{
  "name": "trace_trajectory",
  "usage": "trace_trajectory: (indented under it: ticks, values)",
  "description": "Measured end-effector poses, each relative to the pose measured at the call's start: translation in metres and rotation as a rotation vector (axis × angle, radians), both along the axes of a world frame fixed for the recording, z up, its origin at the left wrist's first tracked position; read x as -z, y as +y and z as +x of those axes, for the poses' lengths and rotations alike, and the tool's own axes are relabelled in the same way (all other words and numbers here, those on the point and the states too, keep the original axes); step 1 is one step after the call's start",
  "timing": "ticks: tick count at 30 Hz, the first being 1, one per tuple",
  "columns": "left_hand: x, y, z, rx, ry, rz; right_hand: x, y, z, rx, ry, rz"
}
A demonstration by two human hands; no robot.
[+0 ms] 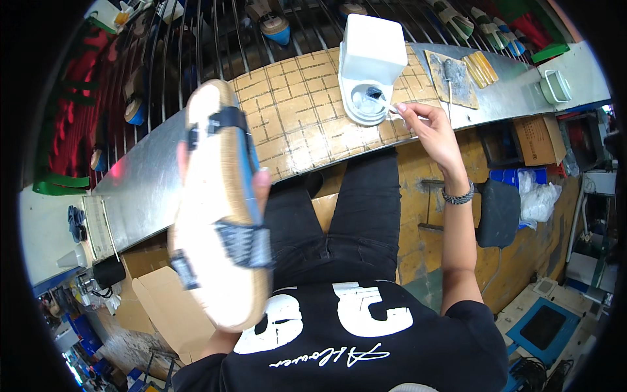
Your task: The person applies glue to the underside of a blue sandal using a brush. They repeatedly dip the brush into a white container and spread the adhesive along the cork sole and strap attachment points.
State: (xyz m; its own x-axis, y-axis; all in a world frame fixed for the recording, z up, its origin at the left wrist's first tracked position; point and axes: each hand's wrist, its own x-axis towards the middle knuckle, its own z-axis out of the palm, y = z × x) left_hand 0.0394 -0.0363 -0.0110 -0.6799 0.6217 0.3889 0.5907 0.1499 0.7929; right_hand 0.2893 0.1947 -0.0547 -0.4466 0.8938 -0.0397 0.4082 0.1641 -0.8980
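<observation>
My left hand (261, 186) is closed around a sandal upper (212, 189), held up at the left with its pale underside toward me. Black straps wrap over its edges, and a blue last shows along one side. Most of the hand is behind it; the thumb and part of the fingers show. My right hand (428, 127) pinches the light handle of a small brush (390, 107). The brush's dark tip lies in the round dish of a white glue pot (372, 52), which stands on the bench.
Tan grid-marked board (287, 111) covers the middle of the metal bench. Right of the pot lie a stained board (460, 88) with a tool and some yellow sticks (481, 69). Beyond, a rack of metal rods (209, 32) carries more lasted sandals. A dark stool (499, 212) stands at right.
</observation>
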Motion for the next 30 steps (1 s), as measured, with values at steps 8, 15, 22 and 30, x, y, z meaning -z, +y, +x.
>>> trace_trajectory:
  ticks: [8,15,22,30]
  values:
    - [0.071,0.02,0.026,0.24,-0.242,0.319,-0.084,-0.02,-0.022,-0.061,0.185,0.964]
    - [0.083,0.039,0.015,0.255,0.155,0.322,-0.106,-0.083,-0.055,-0.188,0.3,0.811]
    - [0.07,0.033,0.014,0.215,0.06,0.331,-0.119,-0.073,-0.069,-0.155,0.273,0.94]
    - [0.062,0.022,0.012,0.191,0.008,0.323,-0.126,-0.067,-0.061,-0.342,0.296,0.935]
